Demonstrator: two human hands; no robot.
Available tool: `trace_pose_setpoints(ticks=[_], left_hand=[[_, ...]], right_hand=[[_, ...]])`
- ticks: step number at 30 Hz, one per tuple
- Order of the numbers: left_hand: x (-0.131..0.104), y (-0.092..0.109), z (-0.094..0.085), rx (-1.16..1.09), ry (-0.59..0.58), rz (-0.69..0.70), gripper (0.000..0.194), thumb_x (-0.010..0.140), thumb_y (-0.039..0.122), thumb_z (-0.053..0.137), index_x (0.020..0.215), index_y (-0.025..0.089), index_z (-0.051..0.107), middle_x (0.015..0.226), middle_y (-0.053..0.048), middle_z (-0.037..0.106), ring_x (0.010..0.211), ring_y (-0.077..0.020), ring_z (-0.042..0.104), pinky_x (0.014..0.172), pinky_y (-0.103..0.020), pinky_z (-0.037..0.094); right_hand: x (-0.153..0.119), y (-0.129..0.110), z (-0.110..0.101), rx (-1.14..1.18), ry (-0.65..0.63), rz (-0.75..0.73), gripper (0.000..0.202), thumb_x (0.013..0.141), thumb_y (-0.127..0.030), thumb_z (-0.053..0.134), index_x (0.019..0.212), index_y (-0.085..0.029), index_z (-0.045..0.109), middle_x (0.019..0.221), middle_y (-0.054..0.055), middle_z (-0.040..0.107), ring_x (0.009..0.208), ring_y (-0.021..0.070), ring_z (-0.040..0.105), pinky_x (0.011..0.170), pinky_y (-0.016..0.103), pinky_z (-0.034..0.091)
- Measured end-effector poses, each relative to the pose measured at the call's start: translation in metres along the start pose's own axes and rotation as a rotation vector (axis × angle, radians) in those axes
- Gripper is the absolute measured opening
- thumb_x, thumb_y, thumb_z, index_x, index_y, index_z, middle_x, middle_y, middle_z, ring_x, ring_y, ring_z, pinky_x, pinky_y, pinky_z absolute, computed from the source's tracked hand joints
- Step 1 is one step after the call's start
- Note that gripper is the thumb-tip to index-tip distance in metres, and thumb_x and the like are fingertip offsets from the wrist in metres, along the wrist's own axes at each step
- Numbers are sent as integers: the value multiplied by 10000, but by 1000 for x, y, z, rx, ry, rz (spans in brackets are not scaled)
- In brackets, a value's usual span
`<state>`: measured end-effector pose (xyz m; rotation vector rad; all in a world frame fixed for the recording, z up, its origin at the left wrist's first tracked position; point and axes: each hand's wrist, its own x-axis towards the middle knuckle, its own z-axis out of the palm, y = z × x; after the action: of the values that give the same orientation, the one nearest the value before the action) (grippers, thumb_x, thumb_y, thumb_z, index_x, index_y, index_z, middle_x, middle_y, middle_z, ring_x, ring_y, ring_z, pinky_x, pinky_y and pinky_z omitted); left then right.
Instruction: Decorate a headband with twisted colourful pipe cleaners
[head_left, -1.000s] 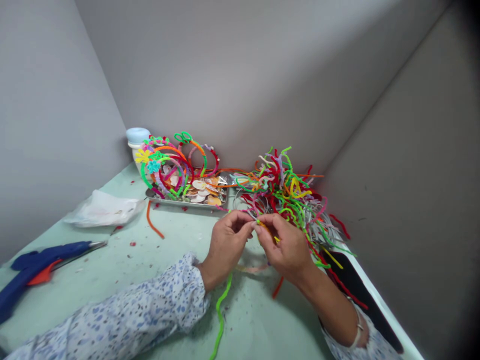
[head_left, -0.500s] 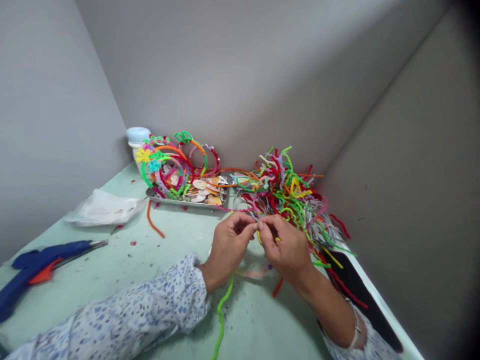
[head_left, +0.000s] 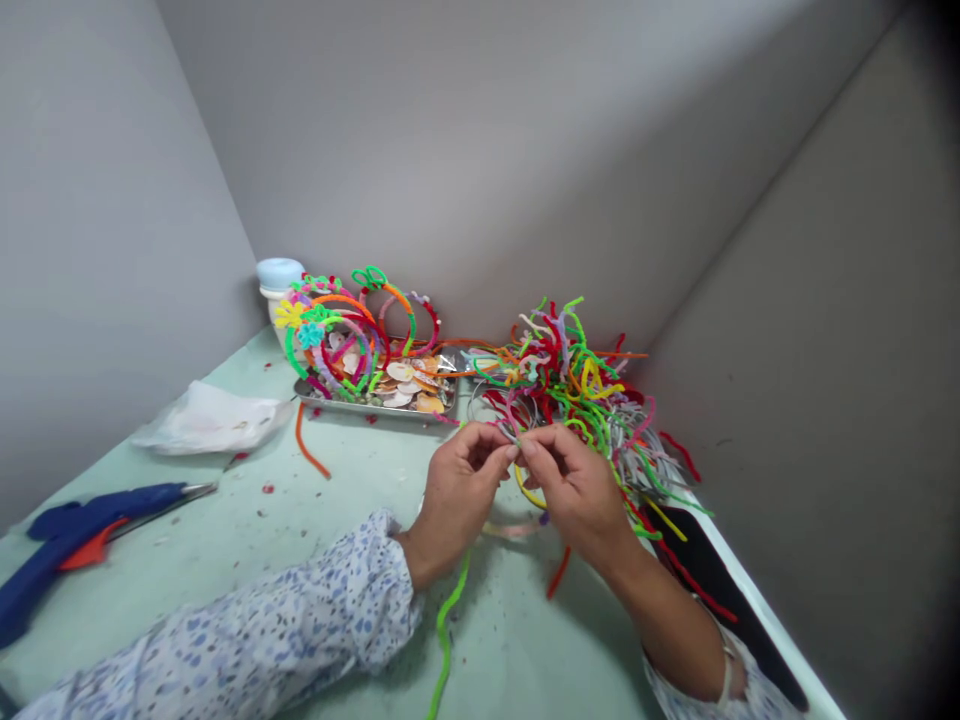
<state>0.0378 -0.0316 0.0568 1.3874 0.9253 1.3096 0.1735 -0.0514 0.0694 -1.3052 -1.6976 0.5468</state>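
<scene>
In the middle of the view my left hand (head_left: 459,490) and my right hand (head_left: 581,490) meet, both pinched at the thumb and forefinger around a thin pipe cleaner (head_left: 516,428). Its exact shape is mostly hidden by the fingers. A bright green pipe cleaner (head_left: 444,635) trails from beneath my left wrist toward the front. Between and below the hands shows a pale peach fuzzy band (head_left: 514,529) with a purple end, plus a curved yellow strand (head_left: 529,490). Just behind the fingers lies a tangled pile of colourful pipe cleaners (head_left: 592,390).
A metal tray (head_left: 375,408) with shell-like discs and finished fuzzy hoops (head_left: 409,315) stands at the back, beside a blue-lidded container (head_left: 280,273). Leftward lie a plastic packet (head_left: 214,418) and a blue glue gun (head_left: 82,530). A black flat object (head_left: 739,610) lies at right.
My right hand has shifted slightly right and down, its fingertips still close to the left's. The peach band and yellow curve show more clearly below the hands.
</scene>
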Motion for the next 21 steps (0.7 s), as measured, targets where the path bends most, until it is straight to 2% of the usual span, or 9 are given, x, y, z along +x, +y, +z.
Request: trace_pose_setpoints(ticks=[4, 11, 21], left_hand=[[1, 3, 0, -48, 4, -16, 98, 804, 254, 573, 810, 158, 557, 695, 20, 554, 623, -94, 500, 582, -209, 422], [1, 0, 0, -20, -14, -5, 98, 803, 252, 574, 810, 155, 561, 705, 14, 554, 657, -101, 500, 610, -214, 423], [-3, 2, 4, 16, -110, -30, 100, 804, 230, 570, 874, 159, 555, 815, -12, 593, 745, -113, 555, 691, -236, 459]], right_hand=[[2, 0, -2, 64, -55, -21, 182, 879, -345, 521, 998, -218, 573, 833, 6, 615, 707, 131, 581, 641, 238, 455], [2, 3, 1, -38, 29, -47, 143, 875, -316, 526, 932, -208, 602, 829, 21, 580, 713, 149, 556, 648, 269, 440], [3, -3, -2, -182, 139, -200, 108, 891, -194, 482, 864, -199, 587, 815, 13, 571, 777, 148, 535, 708, 270, 401]])
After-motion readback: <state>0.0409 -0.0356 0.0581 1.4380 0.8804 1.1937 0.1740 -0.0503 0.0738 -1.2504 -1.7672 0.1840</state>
